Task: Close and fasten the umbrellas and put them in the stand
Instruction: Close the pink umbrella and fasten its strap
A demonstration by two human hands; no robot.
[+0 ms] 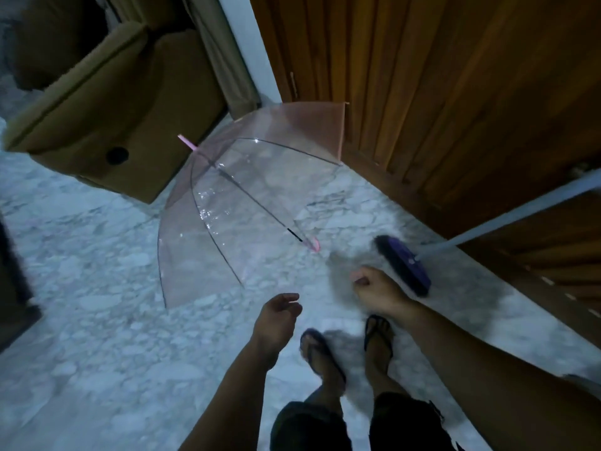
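Open umbrella on the floor, its handle pointing at the right hand

The clear pink-trimmed umbrella [247,203] lies open on its side on the marble floor [97,320], between a cardboard box [107,102] at far left and a wooden door [455,92] at right. Its shaft runs from the far-left tip down to the pink handle [313,244] at near right. The right hand [374,289], fingers curled on nothing, is just short of that handle and nearer than the left hand [278,315], loosely relaxed and empty. No stand in view.
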